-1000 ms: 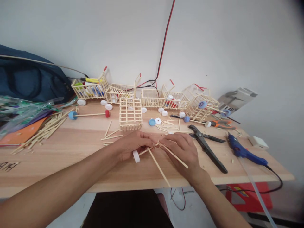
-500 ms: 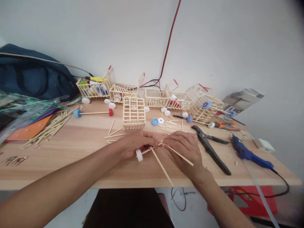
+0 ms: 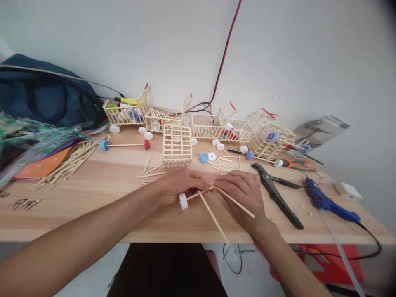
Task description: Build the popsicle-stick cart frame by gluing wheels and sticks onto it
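Between my two hands is a small frame of thin wooden sticks (image 3: 213, 216), with a white bottle cap (image 3: 183, 201) as a wheel on its left end. My left hand (image 3: 182, 185) is closed on the cross stick close to the cap. On the other end, my right hand (image 3: 239, 192) pinches the frame, and one stick runs down across its fingers. Two sticks point from the cross stick toward me. The fingertips hide part of the joint. Just beyond my hands sits a stick basket (image 3: 177, 146).
Several stick carts (image 3: 206, 126) line the wall. Cutters (image 3: 278, 198) and a blue glue gun (image 3: 329, 202) lie to the right, pliers (image 3: 297, 164) behind them. Loose sticks (image 3: 72, 163), plastic bags (image 3: 37, 136) and a dark bag (image 3: 52, 93) are at left. A capped axle (image 3: 126, 144) lies behind my left arm.
The whole view has shifted slightly, so the things on the table appear a little further right. Both hands keep the same hold on the stick frame.
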Action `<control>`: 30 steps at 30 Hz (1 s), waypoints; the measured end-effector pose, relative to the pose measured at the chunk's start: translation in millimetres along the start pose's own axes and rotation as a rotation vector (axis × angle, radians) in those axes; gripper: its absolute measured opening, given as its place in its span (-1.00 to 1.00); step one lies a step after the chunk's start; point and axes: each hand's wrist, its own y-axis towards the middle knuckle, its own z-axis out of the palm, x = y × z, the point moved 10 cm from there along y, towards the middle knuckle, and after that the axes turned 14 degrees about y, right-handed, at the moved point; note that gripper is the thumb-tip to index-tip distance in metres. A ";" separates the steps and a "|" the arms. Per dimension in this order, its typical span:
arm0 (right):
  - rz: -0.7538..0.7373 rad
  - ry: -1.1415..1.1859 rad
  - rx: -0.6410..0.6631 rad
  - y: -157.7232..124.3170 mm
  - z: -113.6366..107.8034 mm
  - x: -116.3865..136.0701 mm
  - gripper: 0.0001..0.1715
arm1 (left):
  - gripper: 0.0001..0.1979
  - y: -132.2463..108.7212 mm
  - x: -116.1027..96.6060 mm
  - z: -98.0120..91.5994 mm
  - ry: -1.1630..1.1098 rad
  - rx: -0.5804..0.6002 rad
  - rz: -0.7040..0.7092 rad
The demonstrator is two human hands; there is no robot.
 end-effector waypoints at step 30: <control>0.298 0.184 -0.006 -3.4 -9.7 -39.5 -0.89 | -0.56 -12.2 -31.9 -8.3 0.482 -0.036 0.252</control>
